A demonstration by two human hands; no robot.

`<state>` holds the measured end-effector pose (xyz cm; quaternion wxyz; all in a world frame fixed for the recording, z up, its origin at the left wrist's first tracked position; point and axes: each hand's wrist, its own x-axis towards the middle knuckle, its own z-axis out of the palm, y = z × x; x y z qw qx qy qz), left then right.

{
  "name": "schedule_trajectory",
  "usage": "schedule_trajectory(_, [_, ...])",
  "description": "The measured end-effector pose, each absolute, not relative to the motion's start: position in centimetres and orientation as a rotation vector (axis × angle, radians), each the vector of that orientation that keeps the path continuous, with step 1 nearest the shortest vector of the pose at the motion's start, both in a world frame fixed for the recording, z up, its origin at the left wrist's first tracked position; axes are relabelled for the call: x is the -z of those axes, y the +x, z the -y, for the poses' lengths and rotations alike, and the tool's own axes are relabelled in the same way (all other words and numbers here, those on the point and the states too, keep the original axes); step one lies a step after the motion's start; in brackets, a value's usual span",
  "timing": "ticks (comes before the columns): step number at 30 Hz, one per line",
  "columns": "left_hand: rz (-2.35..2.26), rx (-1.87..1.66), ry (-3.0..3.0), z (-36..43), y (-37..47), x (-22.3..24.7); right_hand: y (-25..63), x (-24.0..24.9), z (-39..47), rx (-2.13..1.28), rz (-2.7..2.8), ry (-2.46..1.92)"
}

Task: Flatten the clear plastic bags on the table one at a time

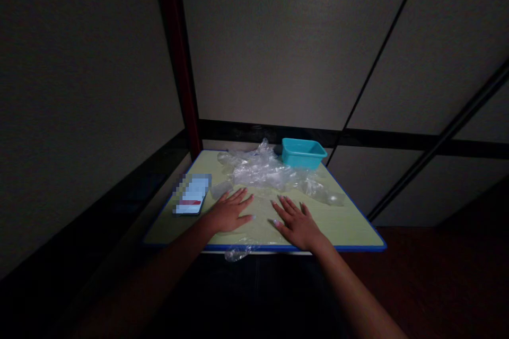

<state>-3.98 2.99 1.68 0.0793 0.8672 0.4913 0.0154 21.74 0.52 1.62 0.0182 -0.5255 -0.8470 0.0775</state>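
Observation:
A crumpled sheet of clear plastic (262,169) is spread over the pale yellow table (342,225), and a bit of it hangs over the front edge. My left hand (231,212) lies flat on the left part of the plastic with its fingers spread. To the right, my right hand (296,222) also rests palm down, its fingers apart and pointing to the back left. Neither hand grips anything. Between the two hands the plastic looks smoother than the bunched heap behind them.
A lit phone (193,196), partly blurred out, lies at the table's left side. A turquoise plastic basket (303,156) stands at the back right corner, against the plastic. Blue trim runs round the table, and panelled walls (270,53) rise behind and to the left.

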Motion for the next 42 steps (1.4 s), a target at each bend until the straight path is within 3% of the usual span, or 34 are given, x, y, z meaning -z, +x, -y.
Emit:
schedule_trajectory(9, [-1.491,-0.303,2.558,1.2,-5.2,-3.0,22.1,-1.9,0.9,-0.146,2.564,-1.582])
schedule_trajectory(21, [-1.57,-0.171,2.568,3.6,-7.2,-1.3,23.0,0.0,2.7,-0.049,2.58,-1.51])
schedule_trajectory(30, [-1.571,-0.464,2.868,5.5,-9.3,1.4,26.0,1.2,5.0,0.168,2.532,-1.327])
schedule_trajectory(42, [-1.299,-0.413,2.967,5.1,-7.8,2.1,26.6,2.2,5.0,0.185,2.524,-1.267])
